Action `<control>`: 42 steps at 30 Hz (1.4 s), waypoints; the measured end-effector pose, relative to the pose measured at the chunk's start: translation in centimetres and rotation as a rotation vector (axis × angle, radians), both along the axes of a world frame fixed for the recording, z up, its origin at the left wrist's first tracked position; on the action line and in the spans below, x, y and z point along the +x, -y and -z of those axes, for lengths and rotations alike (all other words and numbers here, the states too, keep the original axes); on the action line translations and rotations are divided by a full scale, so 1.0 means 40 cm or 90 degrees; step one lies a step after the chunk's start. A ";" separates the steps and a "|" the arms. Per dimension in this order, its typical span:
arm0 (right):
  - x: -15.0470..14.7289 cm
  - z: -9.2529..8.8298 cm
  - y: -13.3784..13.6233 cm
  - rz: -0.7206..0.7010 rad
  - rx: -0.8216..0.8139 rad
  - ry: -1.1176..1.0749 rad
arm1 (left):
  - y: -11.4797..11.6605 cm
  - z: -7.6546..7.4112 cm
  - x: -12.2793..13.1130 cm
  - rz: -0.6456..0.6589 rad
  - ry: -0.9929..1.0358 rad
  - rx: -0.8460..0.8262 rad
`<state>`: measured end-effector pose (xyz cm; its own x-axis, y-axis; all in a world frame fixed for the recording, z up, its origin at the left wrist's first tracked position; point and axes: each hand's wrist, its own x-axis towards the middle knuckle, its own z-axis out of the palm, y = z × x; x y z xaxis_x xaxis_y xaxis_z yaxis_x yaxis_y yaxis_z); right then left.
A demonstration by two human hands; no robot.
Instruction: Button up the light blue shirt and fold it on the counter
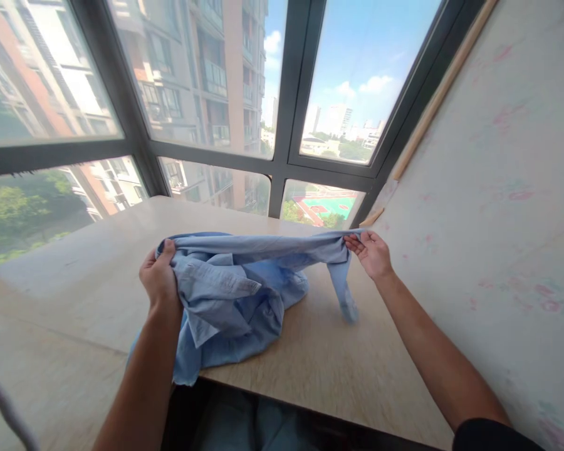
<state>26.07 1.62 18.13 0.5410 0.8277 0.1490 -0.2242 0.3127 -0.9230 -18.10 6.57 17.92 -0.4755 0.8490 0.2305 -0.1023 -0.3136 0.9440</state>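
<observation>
A light blue shirt (235, 294) is bunched up over the near part of a pale wooden tabletop (94, 282). My left hand (158, 275) is closed around the shirt's left end, lifting it. My right hand (371, 252) pinches the other end, so a band of cloth stretches taut between the two hands. One loose end of the shirt (346, 294) hangs down from my right hand toward the table. The bulk of the shirt sags onto the board and droops over its front edge.
Large windows with dark frames (282, 156) close off the far side of the table, with buildings outside. A pale speckled wall (498, 188) runs along the right. A grey curved object (4, 407) shows at the lower left corner.
</observation>
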 end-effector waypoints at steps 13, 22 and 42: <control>-0.006 0.143 0.060 0.122 -0.154 -0.154 | 0.361 0.129 0.402 0.432 -0.077 -0.197; -0.106 0.428 0.312 -0.005 -0.309 -0.105 | 0.426 0.114 0.345 0.957 -0.242 -0.078; -0.114 0.407 0.276 -0.161 -0.434 0.414 | 0.108 0.276 -0.032 0.188 -0.721 -0.463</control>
